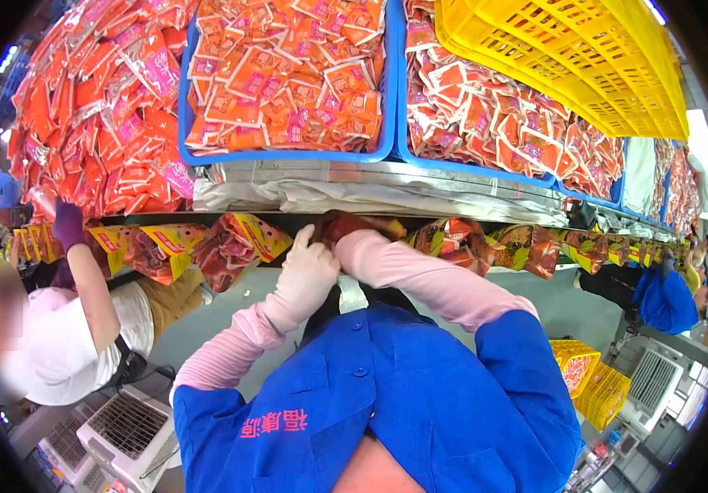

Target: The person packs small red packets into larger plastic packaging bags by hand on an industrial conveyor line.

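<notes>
In the head view my left hand (306,264), in a pale glove, is at the row of pouches. One finger points up and the others are curled; what they grip is hidden. My right forearm, in a pink sleeve, crosses beside it to a dark red pouch (339,225). My right hand's fingers are hidden at this pouch. An open pouch holding red packets (235,246) hangs just left of my left hand, and another filled pouch (457,243) hangs to the right.
Beyond the pouches stand a blue bin (390,107) of orange packets, a heap of red packets (83,107) and a yellow crate (567,57). A co-worker's purple-gloved hand (68,225) is at the left. Another person in blue (668,300) stands far right.
</notes>
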Motion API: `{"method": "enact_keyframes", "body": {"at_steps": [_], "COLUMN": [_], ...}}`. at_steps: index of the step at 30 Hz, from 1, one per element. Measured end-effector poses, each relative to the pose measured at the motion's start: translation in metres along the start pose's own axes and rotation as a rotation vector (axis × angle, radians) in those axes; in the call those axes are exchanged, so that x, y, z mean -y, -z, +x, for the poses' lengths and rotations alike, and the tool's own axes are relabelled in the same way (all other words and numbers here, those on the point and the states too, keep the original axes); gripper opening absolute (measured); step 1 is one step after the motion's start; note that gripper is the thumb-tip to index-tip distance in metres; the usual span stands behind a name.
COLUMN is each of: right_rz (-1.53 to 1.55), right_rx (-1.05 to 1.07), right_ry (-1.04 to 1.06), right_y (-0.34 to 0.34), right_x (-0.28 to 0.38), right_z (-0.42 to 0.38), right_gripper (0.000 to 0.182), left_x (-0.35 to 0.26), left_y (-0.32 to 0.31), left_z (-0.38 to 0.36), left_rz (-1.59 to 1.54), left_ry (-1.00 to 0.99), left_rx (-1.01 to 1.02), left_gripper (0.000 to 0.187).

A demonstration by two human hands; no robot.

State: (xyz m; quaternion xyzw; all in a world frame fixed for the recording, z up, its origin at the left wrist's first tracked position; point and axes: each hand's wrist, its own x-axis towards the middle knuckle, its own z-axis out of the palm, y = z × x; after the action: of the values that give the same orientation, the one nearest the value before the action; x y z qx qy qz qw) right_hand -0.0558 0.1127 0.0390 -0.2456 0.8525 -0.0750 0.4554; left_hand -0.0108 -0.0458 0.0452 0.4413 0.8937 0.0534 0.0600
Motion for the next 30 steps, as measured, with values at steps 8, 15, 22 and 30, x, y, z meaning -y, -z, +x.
{"method": "enact_keyframes", "body": {"at_steps": [8, 15, 22, 30], "right_rz": [0.282, 0.051, 0.249, 1.121], "right_rx": [-0.047, -0.566, -0.725, -0.525], "right_ry": [0.199, -0.532, -0.428, 0.359], "right_y": [0.034, 0.068, 0.061, 0.029], "right_x": [-0.023, -0.286, -0.268, -0.100], "right_z": [-0.028, 0.000, -0.038, -0.151], "right_gripper": [0.033, 0.045, 0.044, 0.043], "left_x": [0.050, 0.129, 0.138, -0.015], "left_y": [0.058, -0.041, -0.012, 0.030], "left_z": [0.038, 0.250, 0.185, 0.054], "left_rz": [-0.405, -0.426, -0.811, -0.753], "left_ry": [0.207, 0.648, 0.560, 0.010], "left_rx": [-0.226, -0.043, -0.191, -0.285], "left_gripper": [0.014, 0.033, 0.011, 0.017]}}
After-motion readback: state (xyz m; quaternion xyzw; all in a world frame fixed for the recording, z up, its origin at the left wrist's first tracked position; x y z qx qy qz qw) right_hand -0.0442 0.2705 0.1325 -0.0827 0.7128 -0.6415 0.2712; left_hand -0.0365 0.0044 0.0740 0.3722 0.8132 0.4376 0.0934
